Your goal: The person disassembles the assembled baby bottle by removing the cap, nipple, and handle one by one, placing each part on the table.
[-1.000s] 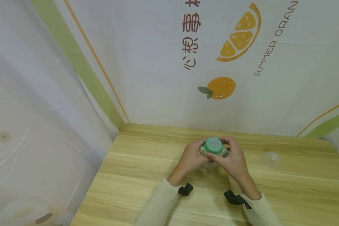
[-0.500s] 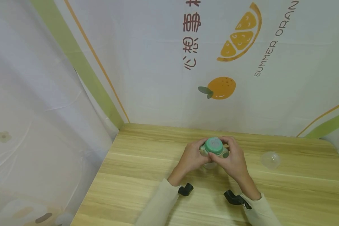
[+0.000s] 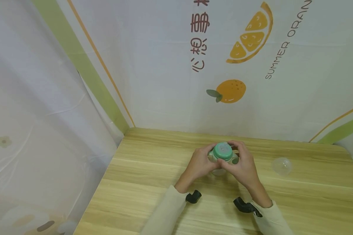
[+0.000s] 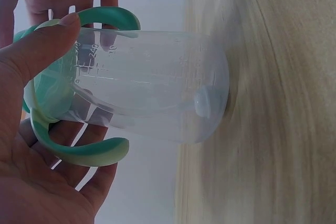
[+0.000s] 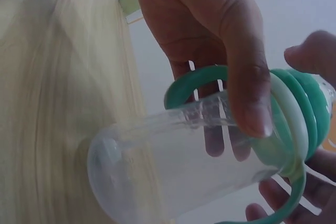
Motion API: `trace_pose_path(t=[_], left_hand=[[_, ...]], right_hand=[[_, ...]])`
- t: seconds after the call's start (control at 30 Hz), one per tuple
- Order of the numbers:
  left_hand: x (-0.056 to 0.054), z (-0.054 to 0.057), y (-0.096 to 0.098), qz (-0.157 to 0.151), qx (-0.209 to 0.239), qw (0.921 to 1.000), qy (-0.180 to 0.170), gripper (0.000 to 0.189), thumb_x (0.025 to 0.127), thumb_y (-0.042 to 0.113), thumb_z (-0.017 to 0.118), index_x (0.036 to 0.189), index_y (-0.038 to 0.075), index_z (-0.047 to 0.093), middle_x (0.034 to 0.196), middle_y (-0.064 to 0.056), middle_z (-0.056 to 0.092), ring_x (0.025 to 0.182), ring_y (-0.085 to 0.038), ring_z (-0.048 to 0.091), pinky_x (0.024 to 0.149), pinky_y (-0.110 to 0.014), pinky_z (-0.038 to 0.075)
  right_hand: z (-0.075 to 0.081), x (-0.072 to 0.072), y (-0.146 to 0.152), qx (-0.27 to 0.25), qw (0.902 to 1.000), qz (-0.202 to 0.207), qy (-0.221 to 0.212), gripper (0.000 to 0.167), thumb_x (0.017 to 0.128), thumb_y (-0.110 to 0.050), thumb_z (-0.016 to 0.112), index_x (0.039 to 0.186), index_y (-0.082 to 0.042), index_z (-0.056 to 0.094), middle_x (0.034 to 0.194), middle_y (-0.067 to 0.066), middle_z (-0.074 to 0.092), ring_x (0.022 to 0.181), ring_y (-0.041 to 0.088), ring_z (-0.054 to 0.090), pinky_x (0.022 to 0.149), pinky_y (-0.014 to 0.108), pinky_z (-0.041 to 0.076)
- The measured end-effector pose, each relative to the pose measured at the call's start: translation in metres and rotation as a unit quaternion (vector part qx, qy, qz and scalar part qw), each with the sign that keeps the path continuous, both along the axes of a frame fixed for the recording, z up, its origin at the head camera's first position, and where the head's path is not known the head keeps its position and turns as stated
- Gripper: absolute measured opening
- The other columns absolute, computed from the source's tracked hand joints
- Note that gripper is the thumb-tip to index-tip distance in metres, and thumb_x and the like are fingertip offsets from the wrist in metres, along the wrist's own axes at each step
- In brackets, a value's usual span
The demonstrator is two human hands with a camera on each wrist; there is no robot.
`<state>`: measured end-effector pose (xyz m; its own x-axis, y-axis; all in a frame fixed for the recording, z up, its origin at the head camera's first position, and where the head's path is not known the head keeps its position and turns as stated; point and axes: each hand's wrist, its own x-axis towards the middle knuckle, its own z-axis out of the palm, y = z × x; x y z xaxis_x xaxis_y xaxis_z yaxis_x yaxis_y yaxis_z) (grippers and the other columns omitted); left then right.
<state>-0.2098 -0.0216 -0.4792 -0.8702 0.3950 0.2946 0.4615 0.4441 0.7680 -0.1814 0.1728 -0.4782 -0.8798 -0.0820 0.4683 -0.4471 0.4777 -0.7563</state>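
A clear baby bottle [image 4: 152, 77] stands upright between both hands, its base at or just above the table. It has a green collar [image 3: 223, 151], two curved green handles [image 4: 89, 153], measuring marks and a straw with a weighted end [image 4: 202, 102] inside. My left hand [image 3: 201, 162] holds the top from the left, its thumb pressed on the collar area and its fingers behind. From the right, my right hand [image 3: 243, 165] grips the top too, thumb across the bottle's upper wall [image 5: 184, 150] and fingers behind, near a handle. The hands partly hide the handles in the head view.
On the wood-grain table [image 3: 141, 182], a clear dome-shaped cap [image 3: 282, 166] lies to the right of the hands. Behind the table hangs a white cloth [image 3: 164, 81] printed with oranges. Black camera mounts [image 3: 193, 197] sit at both wrists.
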Motion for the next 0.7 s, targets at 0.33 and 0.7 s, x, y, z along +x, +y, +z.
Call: trace_pose_path(t=[0.33,0.7], left_hand=[[0.001,0.002,0.0,-0.001,-0.005,1.0,-0.004,0.066,0.092,0.022,0.093,0.149,0.003,0.067,0.137,-0.01,0.075,0.126,-0.02,0.071,0.106,-0.032,0.055],[-0.001,0.0,0.001,0.004,-0.01,0.9999,0.002,0.067,0.091,0.022,0.094,0.148,0.003,0.067,0.137,-0.01,0.075,0.125,-0.019,0.071,0.105,-0.031,0.056]], right_hand=[[0.002,0.002,-0.009,-0.019,0.9978,-0.063,0.011,0.065,0.078,-0.008,0.1,0.122,0.007,0.054,0.134,0.021,0.064,0.121,0.037,0.063,0.092,0.015,0.045],[0.003,0.003,-0.012,0.001,0.9969,-0.076,0.019,0.066,0.076,-0.01,0.102,0.12,0.006,0.054,0.133,0.022,0.064,0.12,0.04,0.064,0.092,0.015,0.044]])
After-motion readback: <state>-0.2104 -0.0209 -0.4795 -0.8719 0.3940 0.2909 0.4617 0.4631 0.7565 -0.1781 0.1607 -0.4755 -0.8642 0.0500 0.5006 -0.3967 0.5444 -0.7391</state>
